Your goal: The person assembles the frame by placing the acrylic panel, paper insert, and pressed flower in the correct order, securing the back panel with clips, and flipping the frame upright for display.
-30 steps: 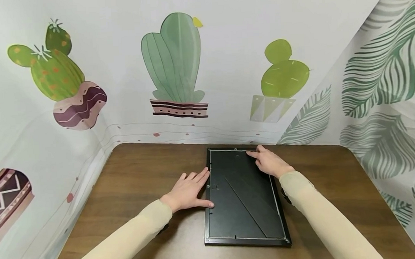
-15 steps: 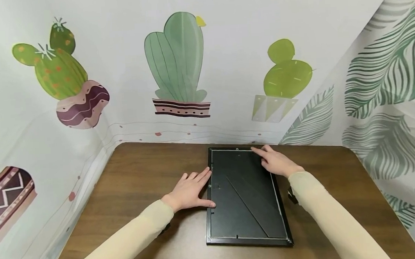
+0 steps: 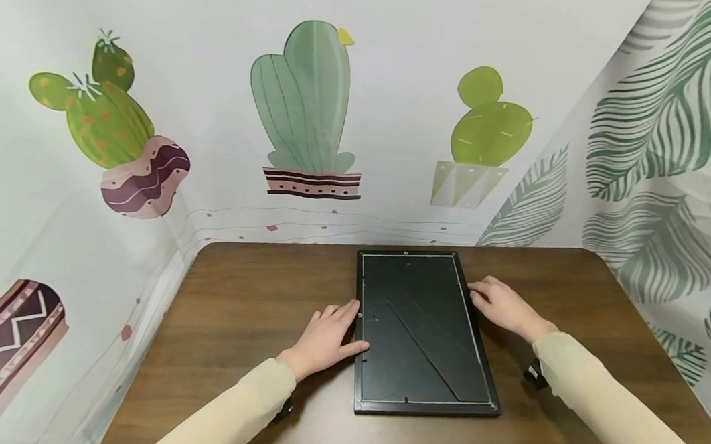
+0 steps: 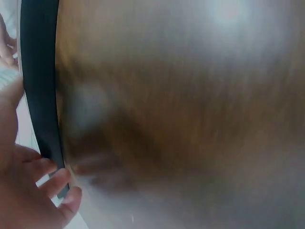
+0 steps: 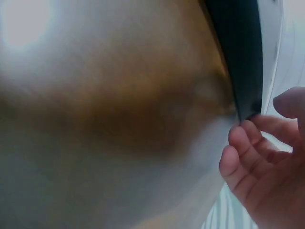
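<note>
A black picture frame (image 3: 423, 352) lies face down on the brown wooden table (image 3: 262, 280), its back panel and flat stand leg showing. Small dark tabs stick out at the panel's edges. Against the frame's left side rests my left hand (image 3: 325, 341), fingers extended and thumb over the border. In the left wrist view, its fingertips (image 4: 56, 181) are right at the frame's side. My right hand (image 3: 507, 308) is beside the right side, upper half, index fingertip at the border. The right wrist view shows its other fingers (image 5: 240, 143) loosely bent, with the thumb apart from the frame.
Behind the table hangs a white cloth (image 3: 398, 112) printed with cacti and leaves, close to the back edge. The frame's top end lies near that edge. Dark wrist devices show under both sleeves.
My right hand has left the frame's top right corner and come down to its right side. The left hand has stayed at the left side, with little shift.
</note>
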`<state>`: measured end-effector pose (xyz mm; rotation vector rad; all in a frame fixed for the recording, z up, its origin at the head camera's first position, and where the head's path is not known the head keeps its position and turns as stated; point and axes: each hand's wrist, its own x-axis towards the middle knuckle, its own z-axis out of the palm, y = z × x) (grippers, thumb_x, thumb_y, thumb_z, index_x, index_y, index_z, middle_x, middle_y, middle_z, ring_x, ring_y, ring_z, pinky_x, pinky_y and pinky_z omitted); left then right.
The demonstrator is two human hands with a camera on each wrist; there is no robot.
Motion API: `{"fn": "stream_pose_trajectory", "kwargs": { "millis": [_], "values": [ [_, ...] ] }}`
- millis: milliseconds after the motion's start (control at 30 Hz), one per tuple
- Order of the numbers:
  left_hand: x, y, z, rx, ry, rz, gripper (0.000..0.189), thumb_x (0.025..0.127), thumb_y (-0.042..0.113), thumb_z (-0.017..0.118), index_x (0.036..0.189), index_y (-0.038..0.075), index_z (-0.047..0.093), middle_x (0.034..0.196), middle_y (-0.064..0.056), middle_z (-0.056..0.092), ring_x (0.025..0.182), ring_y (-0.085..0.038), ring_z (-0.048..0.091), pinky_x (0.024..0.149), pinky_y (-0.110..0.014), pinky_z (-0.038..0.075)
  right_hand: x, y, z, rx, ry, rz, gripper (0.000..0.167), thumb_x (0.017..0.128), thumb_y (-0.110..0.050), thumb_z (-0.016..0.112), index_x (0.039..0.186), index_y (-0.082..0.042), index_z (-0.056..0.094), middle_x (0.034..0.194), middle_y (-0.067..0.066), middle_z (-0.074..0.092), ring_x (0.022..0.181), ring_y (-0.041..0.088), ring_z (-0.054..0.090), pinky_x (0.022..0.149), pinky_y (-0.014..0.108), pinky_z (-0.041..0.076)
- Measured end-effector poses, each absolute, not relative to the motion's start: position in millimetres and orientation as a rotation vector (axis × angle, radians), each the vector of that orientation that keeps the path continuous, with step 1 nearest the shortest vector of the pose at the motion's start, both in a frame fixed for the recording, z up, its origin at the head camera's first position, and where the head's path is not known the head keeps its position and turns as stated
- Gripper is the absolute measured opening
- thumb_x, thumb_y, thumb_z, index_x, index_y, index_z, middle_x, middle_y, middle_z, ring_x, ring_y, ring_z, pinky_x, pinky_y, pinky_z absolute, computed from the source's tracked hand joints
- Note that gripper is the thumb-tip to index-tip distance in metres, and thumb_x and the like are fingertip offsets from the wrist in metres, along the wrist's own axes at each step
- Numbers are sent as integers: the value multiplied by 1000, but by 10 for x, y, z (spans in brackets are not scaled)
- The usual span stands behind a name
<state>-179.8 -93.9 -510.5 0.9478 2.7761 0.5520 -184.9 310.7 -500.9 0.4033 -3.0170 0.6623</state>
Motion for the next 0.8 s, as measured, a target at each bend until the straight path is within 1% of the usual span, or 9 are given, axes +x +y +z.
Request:
{"fn": "stream_pose_trajectory", "kwargs": {
  "millis": [67, 133, 267, 367, 467, 533, 633, 700, 800],
  "values": [
    [-1748, -915, -5102, 929, 2768, 587, 84, 100, 52, 65, 160, 2, 36, 162, -14, 44, 140, -37, 47, 109, -58, 39, -1751, 3049, -5033, 396, -3023, 665, 33, 102, -10, 61, 124, 14, 67, 106, 21, 65, 91, 32, 66, 86, 53, 54],
    [-1712, -899, -5108, 900, 2775, 611, 81, 101, 49, 66, 160, 2, 37, 159, -14, 48, 139, -37, 48, 109, -58, 40, -1671, 2994, -5053, 370, -3043, 669, 36, 101, -13, 62, 122, 16, 66, 108, 24, 66, 95, 36, 67, 88, 55, 55],
    [-1646, -868, -5118, 824, 2789, 699, 78, 100, 42, 69, 158, -2, 39, 152, -19, 53, 137, -37, 50, 111, -58, 41, -1559, 2904, -5061, 274, -3088, 746, 43, 101, -15, 63, 126, 19, 60, 108, 28, 67, 99, 41, 67, 89, 58, 53],
    [-1608, -820, -5130, 751, 2762, 847, 71, 99, 30, 71, 152, -9, 43, 141, -26, 58, 128, -39, 56, 109, -54, 45, -1474, 2837, -5058, 158, -3103, 792, 48, 101, -19, 63, 130, 18, 55, 107, 27, 66, 94, 37, 65, 84, 57, 54],
    [-1590, -771, -5146, 692, 2740, 990, 58, 95, 22, 73, 137, -13, 53, 117, -22, 63, 106, -34, 65, 95, -46, 54, -1384, 2741, -5038, 73, -3045, 742, 44, 100, -21, 67, 129, 11, 56, 108, 26, 62, 78, 33, 63, 71, 54, 55],
    [-1591, -749, -5151, 648, 2697, 1092, 49, 94, 19, 73, 129, -12, 56, 99, -14, 62, 83, -25, 69, 77, -39, 59, -1338, 2662, -5011, 74, -2989, 705, 32, 98, -19, 70, 119, 4, 62, 103, 22, 61, 70, 27, 59, 63, 48, 53],
    [-1599, -738, -5163, 582, 2596, 1227, 43, 96, 14, 72, 125, -11, 53, 81, -6, 59, 53, -11, 63, 52, -29, 55, -1297, 2540, -4960, 163, -2952, 690, 11, 95, -16, 73, 99, -7, 68, 89, 8, 61, 64, 17, 54, 57, 39, 48],
    [-1601, -739, -5171, 539, 2518, 1298, 42, 97, 11, 71, 127, -11, 50, 76, -4, 58, 42, -9, 60, 44, -27, 52, -1286, 2464, -4935, 221, -2976, 734, 8, 95, -15, 73, 90, -11, 69, 80, 0, 60, 65, 11, 52, 59, 34, 46],
    [-1604, -734, -5193, 523, 2488, 1324, 43, 98, 11, 69, 130, -10, 49, 74, -3, 58, 41, -5, 58, 41, -26, 51, -1288, 2379, -4906, 256, -3034, 819, 10, 96, -15, 72, 87, -11, 69, 72, -5, 59, 64, 9, 51, 60, 30, 45]
  ]
}}
